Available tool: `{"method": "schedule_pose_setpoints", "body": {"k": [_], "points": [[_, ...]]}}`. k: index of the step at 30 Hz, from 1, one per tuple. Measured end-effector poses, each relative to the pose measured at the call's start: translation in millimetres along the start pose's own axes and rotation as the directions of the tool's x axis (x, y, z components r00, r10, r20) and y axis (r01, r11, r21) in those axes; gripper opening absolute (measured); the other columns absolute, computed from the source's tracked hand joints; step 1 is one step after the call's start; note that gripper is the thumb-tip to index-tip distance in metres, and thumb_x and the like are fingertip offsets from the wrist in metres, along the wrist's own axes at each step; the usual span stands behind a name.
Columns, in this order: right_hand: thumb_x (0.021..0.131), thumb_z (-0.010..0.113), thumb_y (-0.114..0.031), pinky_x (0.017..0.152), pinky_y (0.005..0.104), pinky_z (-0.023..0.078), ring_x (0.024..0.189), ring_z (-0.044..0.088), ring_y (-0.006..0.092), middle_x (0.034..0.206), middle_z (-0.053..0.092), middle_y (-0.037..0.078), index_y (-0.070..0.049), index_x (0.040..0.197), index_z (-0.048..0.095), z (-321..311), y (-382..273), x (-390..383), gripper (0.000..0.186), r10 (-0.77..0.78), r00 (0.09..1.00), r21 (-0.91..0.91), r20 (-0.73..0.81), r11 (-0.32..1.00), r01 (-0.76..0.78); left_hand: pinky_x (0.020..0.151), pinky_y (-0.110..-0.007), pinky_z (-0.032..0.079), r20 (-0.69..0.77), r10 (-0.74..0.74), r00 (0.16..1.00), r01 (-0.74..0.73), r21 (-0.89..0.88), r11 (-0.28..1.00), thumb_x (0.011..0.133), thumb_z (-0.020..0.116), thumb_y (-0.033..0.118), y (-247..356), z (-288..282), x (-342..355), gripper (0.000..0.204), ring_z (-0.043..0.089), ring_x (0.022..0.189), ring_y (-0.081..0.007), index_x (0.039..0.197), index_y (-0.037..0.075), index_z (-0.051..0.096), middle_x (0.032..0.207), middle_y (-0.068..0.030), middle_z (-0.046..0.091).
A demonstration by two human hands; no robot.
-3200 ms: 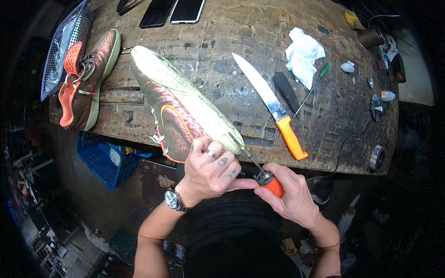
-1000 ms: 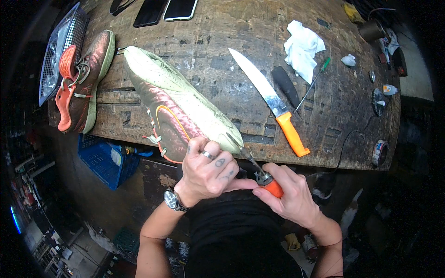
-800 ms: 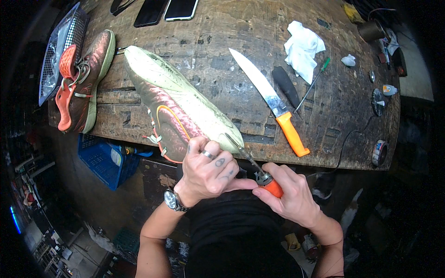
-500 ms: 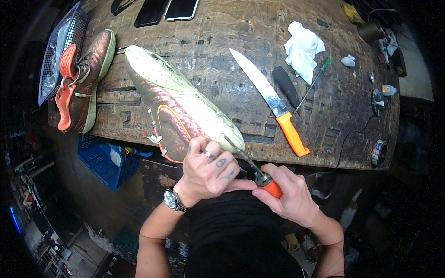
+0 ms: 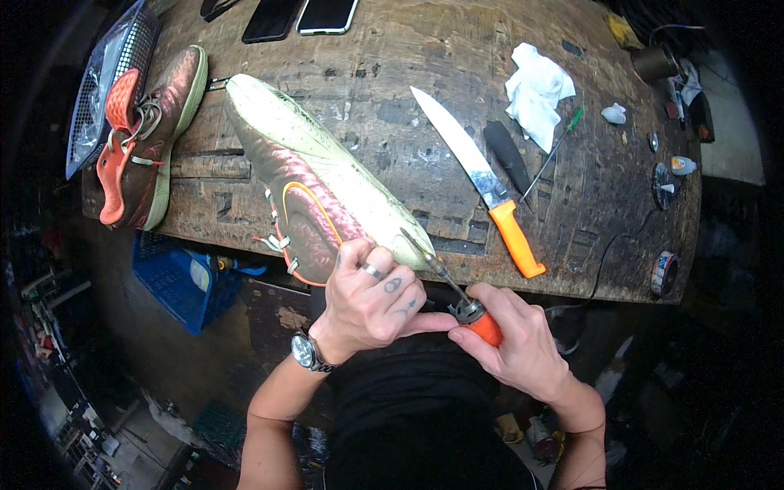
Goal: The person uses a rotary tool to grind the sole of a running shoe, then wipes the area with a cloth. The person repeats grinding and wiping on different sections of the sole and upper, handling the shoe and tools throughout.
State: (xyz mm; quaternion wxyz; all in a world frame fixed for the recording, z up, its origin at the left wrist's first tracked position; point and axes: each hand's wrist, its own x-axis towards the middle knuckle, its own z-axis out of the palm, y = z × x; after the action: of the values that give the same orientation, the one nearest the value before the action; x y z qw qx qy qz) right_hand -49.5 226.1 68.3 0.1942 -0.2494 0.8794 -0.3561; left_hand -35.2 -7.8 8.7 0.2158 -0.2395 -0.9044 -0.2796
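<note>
A sneaker [image 5: 314,147] with a pale green sole lies on its side along the front of the bench, sole facing up and right. My left hand [image 5: 376,298] is closed on its heel end, the thumb stretched out to the tool's collar. In my right hand [image 5: 514,339] is a soldering iron [image 5: 480,322] with an orange handle and a thin metal shaft. Its bent tip rests at the heel end of the sole; whether it touches or sits just above, I cannot tell. The matching sneaker [image 5: 159,122], with coral lining, stands at the left.
Right of the shoe lies a knife [image 5: 482,175] with an orange handle, beside a dark strip [image 5: 508,155], a green-handled thin tool [image 5: 555,151] and white crumpled cloth [image 5: 537,98]. Two phones [image 5: 327,12] lie at the back. A blue basket [image 5: 114,73] is at left, a tape roll [image 5: 664,272] at right.
The tool's tip has shifted slightly up and left on the heel of the sole. Both hands keep their grips, and the view has shifted slightly.
</note>
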Motion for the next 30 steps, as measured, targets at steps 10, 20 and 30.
{"method": "schedule_pose_setpoints", "body": {"k": [10, 20, 30], "points": [[0.090, 0.083, -0.033, 0.057, 0.0464, 0.056, 0.064, 0.067, 0.0382, 0.082, 0.063, 0.018, -0.001, 0.127, 0.059, -14.1, -16.0, 8.3, 0.054, 0.026, 0.998, -0.097, 0.054, 0.995, -0.020, 0.075, -0.041, 0.040, -0.020, -0.023, 1.000, 0.022, -0.035, 0.999, 0.077, 0.084, 0.047, -0.8, 1.4, -0.9, 0.043, 0.053, 0.074, -0.0214, 0.065, 0.014, 0.060, 0.069, 0.0014, 0.050], [0.090, 0.084, -0.029, 0.064, 0.0429, 0.057, 0.071, 0.071, 0.0381, 0.085, 0.066, 0.020, 0.000, 0.125, 0.060, -22.9, -29.2, 16.0, 0.052, 0.125, 0.984, -0.169, 0.130, 0.980, -0.102, 0.075, -0.040, 0.041, -0.049, -0.045, 0.998, 0.041, -0.070, 0.997, 0.077, 0.085, 0.045, -2.0, 2.8, -2.2, 0.041, 0.053, 0.073, -0.0211, 0.066, 0.014, 0.060, 0.069, 0.0012, 0.050], [0.090, 0.083, -0.034, 0.059, 0.0471, 0.056, 0.068, 0.069, 0.0409, 0.084, 0.064, 0.019, -0.004, 0.128, 0.060, -14.9, -18.8, 4.5, 0.053, 0.075, 0.993, -0.093, 0.093, 0.993, -0.066, 0.079, -0.041, 0.042, 0.006, -0.017, 1.000, 0.018, -0.065, 0.998, 0.078, 0.082, 0.053, -3.3, -1.9, -0.5, 0.046, 0.054, 0.073, -0.0219, 0.064, 0.015, 0.060, 0.069, 0.0007, 0.052]]}}
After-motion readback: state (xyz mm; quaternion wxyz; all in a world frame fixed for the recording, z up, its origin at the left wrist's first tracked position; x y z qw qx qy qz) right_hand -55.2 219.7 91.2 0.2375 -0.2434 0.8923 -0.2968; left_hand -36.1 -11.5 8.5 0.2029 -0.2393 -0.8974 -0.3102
